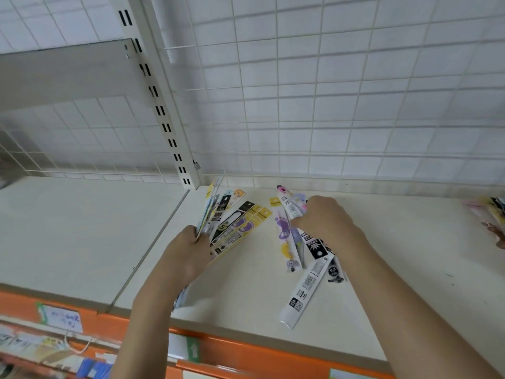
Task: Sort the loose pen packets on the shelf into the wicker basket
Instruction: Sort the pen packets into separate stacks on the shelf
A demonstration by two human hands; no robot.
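From the head camera, a pale cream shelf (382,242) with an orange front edge (246,354) runs beneath both grips, backed by a white wire grid (328,105) and a slotted upright post (164,116) beyond the left grip. No wicker basket shows anywhere. At the far right edge, well away from the right grip, a few more packets (494,212) are cut off and blurred. Below the orange edge the lower goods are too smeared to read. The left hand (188,255) reaches forward with fingers curled, its grip closed round a fanned bunch of pen packets (232,222) that spread up and rightward from it. The right hand (322,220) lies knuckles-up over a loose pile of packets (306,255) on the shelf, its grip narrow, pinching the top of one packet; the pile trails toward the person from under that grip.
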